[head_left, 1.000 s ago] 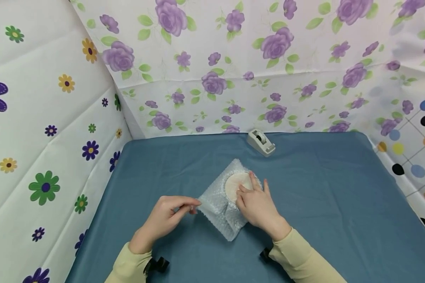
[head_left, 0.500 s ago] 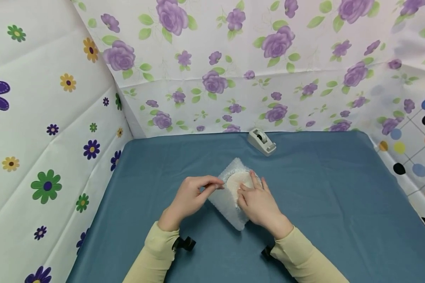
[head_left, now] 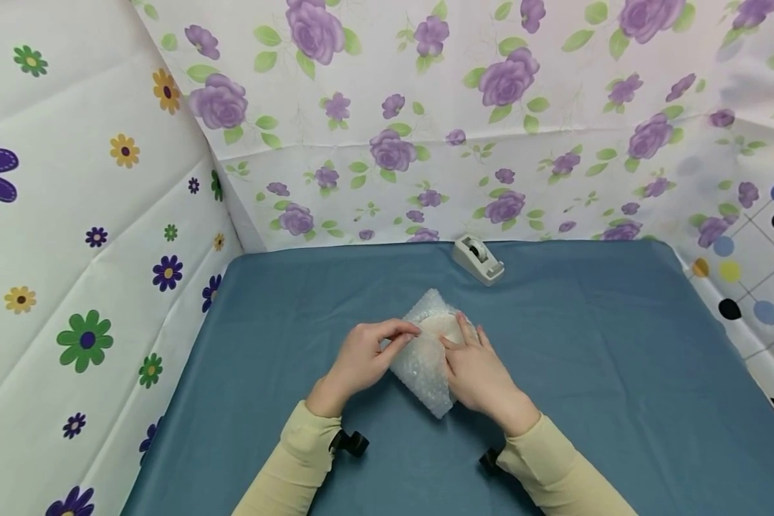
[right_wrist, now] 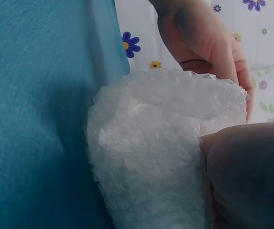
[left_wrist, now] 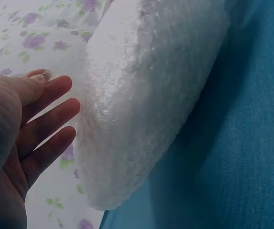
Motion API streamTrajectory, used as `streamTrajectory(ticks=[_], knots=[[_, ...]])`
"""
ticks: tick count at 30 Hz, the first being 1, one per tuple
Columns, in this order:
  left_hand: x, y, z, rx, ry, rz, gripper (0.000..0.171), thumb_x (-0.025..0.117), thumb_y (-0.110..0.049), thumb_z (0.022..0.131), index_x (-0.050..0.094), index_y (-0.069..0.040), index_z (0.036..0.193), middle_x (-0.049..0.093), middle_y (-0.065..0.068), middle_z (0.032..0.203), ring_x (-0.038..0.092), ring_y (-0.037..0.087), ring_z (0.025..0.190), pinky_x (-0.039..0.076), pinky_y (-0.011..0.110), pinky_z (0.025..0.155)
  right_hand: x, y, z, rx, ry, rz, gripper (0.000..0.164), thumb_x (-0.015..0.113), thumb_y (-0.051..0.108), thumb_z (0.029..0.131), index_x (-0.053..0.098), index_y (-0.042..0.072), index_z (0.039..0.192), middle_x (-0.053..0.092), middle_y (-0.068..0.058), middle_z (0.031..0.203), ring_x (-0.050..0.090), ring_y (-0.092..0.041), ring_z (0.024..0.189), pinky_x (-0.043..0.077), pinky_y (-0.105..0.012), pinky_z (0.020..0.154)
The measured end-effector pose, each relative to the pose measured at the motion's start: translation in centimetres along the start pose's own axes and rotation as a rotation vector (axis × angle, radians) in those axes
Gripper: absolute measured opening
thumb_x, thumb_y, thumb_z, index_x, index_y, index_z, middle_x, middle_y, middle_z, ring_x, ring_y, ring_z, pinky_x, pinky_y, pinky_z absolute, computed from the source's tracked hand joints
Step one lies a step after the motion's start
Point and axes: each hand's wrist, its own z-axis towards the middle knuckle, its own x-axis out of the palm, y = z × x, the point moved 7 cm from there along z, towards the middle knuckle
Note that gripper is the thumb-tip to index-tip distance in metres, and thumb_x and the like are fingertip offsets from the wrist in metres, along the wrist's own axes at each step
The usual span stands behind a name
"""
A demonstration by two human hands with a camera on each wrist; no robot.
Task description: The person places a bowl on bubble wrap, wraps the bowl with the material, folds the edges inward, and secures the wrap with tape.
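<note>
A sheet of clear bubble wrap (head_left: 423,369) lies corner-forward on the blue table, partly folded over a round cream-coloured disc (head_left: 443,327). My left hand (head_left: 366,355) pinches the wrap's loose corner between thumb and index finger, above the disc's left side. In the left wrist view, the other fingers of this hand are spread beside the bubble wrap (left_wrist: 141,95). My right hand (head_left: 480,376) presses on the right part of the disc with extended fingers, its thumb side at the fold. The folded flap and right hand hide much of the disc.
A white tape dispenser (head_left: 479,259) stands at the table's back edge, behind the bubble wrap. Blue cloth (head_left: 587,344) covers the table. Flower-printed sheets (head_left: 387,107) rise behind it and at its left side. A black wrist mount (head_left: 350,443) sits under the left sleeve.
My left hand has brought the wrap's left corner rightward and up over the disc, covering more of it. My right hand has stayed on the disc with hardly any movement.
</note>
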Motion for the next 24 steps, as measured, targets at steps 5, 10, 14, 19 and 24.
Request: streamTrajectory(ticks=[5, 10, 14, 19, 24], knots=[[0.7, 0.5, -0.1, -0.025, 0.027, -0.003, 0.020, 0.068, -0.010, 0.107, 0.079, -0.013, 0.124, 0.079, 0.000, 0.117, 0.074, 0.013, 0.086, 0.058, 0.031, 0.070, -0.3, -0.4, -0.2, -0.021, 0.081, 0.081, 0.044, 0.041, 0.022, 0.117, 0.064, -0.002, 0.146, 0.056, -0.018, 0.155, 0.004, -0.039, 0.164, 0.010, -0.066, 0.128], [2.0, 0.7, -0.2, -0.020, 0.073, 0.004, 0.028, 0.070, -0.010, 0.105, 0.074, -0.015, 0.133, 0.077, 0.001, 0.125, 0.069, 0.010, 0.070, 0.056, 0.029, 0.064, -0.7, -0.8, -0.1, -0.065, 0.135, 0.108, 0.041, 0.044, 0.015, 0.114, 0.079, -0.004, 0.105, 0.074, -0.023, 0.125, 0.002, -0.039, 0.164, 0.008, -0.065, 0.128], [2.9, 0.9, -0.3, -0.020, 0.105, 0.029, 0.032, 0.073, -0.011, 0.104, 0.072, -0.014, 0.135, 0.077, 0.003, 0.126, 0.041, 0.005, 0.048, 0.044, 0.025, 0.054, -0.9, -1.0, 0.0, -0.089, 0.159, 0.136, 0.048, 0.042, 0.012, 0.113, 0.060, 0.015, 0.069, 0.072, -0.009, 0.083, 0.001, -0.040, 0.164, 0.006, -0.067, 0.127], [3.4, 1.0, -0.4, -0.019, 0.108, 0.075, 0.034, 0.076, -0.009, 0.101, 0.072, -0.014, 0.135, 0.076, 0.002, 0.127, 0.045, 0.001, 0.057, 0.045, 0.023, 0.060, -1.3, -1.1, -0.2, -0.130, 0.167, 0.202, 0.049, 0.041, 0.012, 0.113, 0.055, 0.015, 0.066, 0.054, 0.003, 0.063, 0.001, -0.041, 0.163, 0.006, -0.067, 0.127], [3.6, 0.5, -0.3, 0.027, 0.103, 0.131, 0.039, 0.077, -0.008, 0.101, 0.071, -0.014, 0.139, 0.075, 0.003, 0.129, 0.043, 0.004, 0.059, 0.045, 0.025, 0.063, -1.9, -1.2, -0.4, -0.157, 0.156, 0.237, 0.048, 0.043, 0.013, 0.114, 0.052, 0.015, 0.066, 0.047, 0.006, 0.060, 0.004, -0.042, 0.163, 0.009, -0.068, 0.127]])
